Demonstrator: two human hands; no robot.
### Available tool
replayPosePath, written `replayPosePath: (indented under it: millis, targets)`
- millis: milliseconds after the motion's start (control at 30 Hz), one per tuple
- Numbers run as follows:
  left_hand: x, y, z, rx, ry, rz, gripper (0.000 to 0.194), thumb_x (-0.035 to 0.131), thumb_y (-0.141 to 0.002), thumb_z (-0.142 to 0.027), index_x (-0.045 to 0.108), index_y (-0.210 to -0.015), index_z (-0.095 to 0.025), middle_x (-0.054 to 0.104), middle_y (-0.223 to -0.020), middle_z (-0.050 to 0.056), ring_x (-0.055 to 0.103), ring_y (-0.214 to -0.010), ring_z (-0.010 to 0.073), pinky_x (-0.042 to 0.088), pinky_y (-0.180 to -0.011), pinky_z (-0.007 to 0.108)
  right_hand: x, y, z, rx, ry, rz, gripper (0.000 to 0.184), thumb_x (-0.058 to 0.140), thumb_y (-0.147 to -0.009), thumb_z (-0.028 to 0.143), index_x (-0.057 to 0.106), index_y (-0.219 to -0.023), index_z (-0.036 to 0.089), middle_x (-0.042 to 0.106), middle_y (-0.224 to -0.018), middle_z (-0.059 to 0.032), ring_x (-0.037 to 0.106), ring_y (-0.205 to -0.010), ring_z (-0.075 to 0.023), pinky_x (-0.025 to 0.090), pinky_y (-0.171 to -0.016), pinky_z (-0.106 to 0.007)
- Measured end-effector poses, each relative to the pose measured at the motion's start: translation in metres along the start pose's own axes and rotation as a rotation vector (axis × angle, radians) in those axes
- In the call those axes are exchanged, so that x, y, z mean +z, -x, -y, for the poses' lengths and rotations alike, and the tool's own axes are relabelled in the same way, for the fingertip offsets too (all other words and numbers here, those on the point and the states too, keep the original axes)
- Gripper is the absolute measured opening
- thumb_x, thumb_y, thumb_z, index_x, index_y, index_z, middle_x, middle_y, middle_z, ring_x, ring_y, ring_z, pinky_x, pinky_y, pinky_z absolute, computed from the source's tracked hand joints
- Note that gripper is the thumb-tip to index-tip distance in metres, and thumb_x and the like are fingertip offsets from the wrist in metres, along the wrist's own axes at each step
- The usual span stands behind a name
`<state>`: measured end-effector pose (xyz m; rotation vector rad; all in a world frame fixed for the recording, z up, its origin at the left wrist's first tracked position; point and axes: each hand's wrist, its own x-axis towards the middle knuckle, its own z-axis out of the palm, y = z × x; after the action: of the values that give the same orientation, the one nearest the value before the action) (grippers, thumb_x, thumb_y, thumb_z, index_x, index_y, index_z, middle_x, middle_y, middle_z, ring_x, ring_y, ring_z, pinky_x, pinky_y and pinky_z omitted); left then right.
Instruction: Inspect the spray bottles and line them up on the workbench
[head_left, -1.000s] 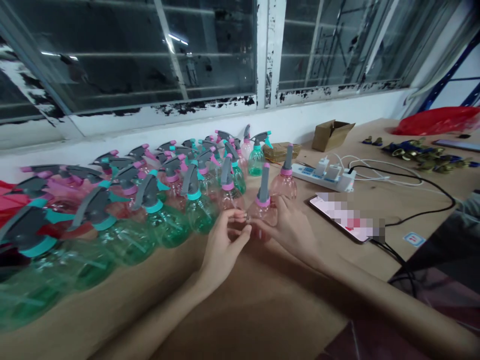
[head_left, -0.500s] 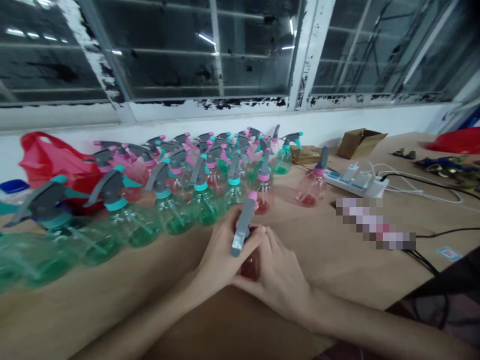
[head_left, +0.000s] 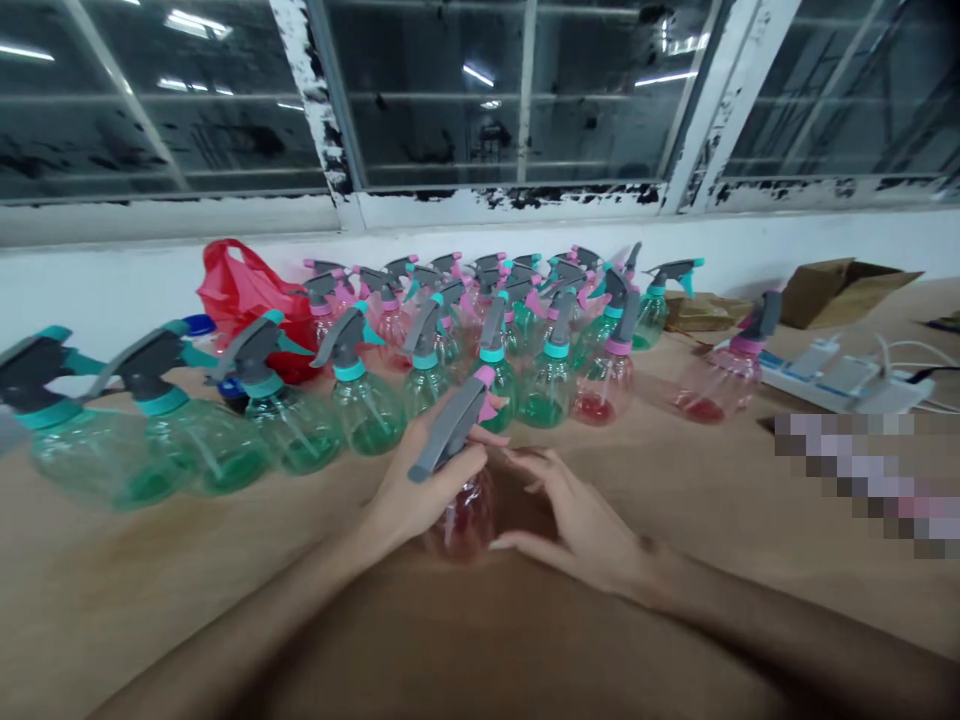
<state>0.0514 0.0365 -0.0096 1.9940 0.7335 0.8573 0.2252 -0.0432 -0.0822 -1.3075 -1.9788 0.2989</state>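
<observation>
A clear pink spray bottle (head_left: 461,520) with a grey trigger head and pink nozzle stands tilted on the brown table in front of me. My left hand (head_left: 420,480) is wrapped round its neck, just under the head, which hides the collar. To the bottle's right, my right hand (head_left: 574,520) has its fingers apart and curved toward the bottle, with a gap between. Beyond the hands, green spray bottles (head_left: 367,420) with turquoise collars form a row, and a pink spray bottle (head_left: 602,385) stands at its right end.
Another pink spray bottle (head_left: 720,380) stands apart on the right, beside a white power strip (head_left: 840,375) with chargers. A cardboard box (head_left: 840,290) is at the back right. A red plastic bag (head_left: 247,300) lies behind the bottles at left. A pixelated phone (head_left: 862,470) lies at right.
Both hands took the pink bottle from the row's right end and drew it closer. Its head has turned, and my right hand has now come away from it. The view has swung left.
</observation>
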Motion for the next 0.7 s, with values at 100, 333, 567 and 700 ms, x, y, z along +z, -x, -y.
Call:
replayPosePath:
  millis: [100, 333, 567, 700]
  targets:
    - [0.001, 0.002, -0.003, -0.027, -0.053, -0.006, 0.025, 0.047, -0.077, -0.022, 0.065, -0.095, -0.024, 0.071, -0.091, 0.001, 0.065, -0.083, 0.0205, 0.048, -0.086, 0.038, -0.008, 0.001, -0.028, 0.027, 0.078, 0.017, 0.044, 0.055, -0.085, 0.044, 0.045, -0.121, 0.020, 0.057, -0.117, -0.0111, 0.055, -0.111, -0.0235, 0.046, -0.094, -0.045]
    - [0.000, 0.001, -0.008, -0.044, 0.000, -0.011, 0.021, 0.050, -0.073, -0.019, 0.069, -0.077, -0.026, 0.067, -0.112, 0.002, 0.065, -0.090, 0.0223, 0.049, -0.083, 0.036, -0.010, 0.003, -0.061, 0.088, 0.130, 0.053, 0.034, 0.050, -0.089, 0.038, 0.050, -0.119, 0.022, 0.059, -0.121, -0.0082, 0.057, -0.110, -0.0219, 0.048, -0.092, -0.044]
    - [-0.001, 0.000, -0.008, -0.098, 0.034, 0.044, 0.038, 0.050, -0.075, -0.019, 0.059, -0.112, -0.026, 0.073, -0.088, 0.003, 0.067, -0.078, 0.0214, 0.051, -0.074, 0.035, -0.008, 0.007, -0.055, 0.054, 0.174, 0.112, 0.041, 0.047, -0.091, 0.037, 0.049, -0.127, 0.018, 0.052, -0.133, -0.0106, 0.042, -0.128, -0.0216, 0.035, -0.106, -0.047]
    - [-0.002, 0.001, -0.007, -0.117, -0.003, 0.057, 0.039, 0.050, -0.075, -0.021, 0.057, -0.113, -0.027, 0.072, -0.082, 0.001, 0.065, -0.071, 0.0207, 0.050, -0.068, 0.034, -0.008, 0.008, -0.056, 0.052, 0.181, 0.127, 0.042, 0.046, -0.091, 0.038, 0.048, -0.129, 0.019, 0.050, -0.135, -0.0097, 0.041, -0.129, -0.0214, 0.034, -0.107, -0.047]
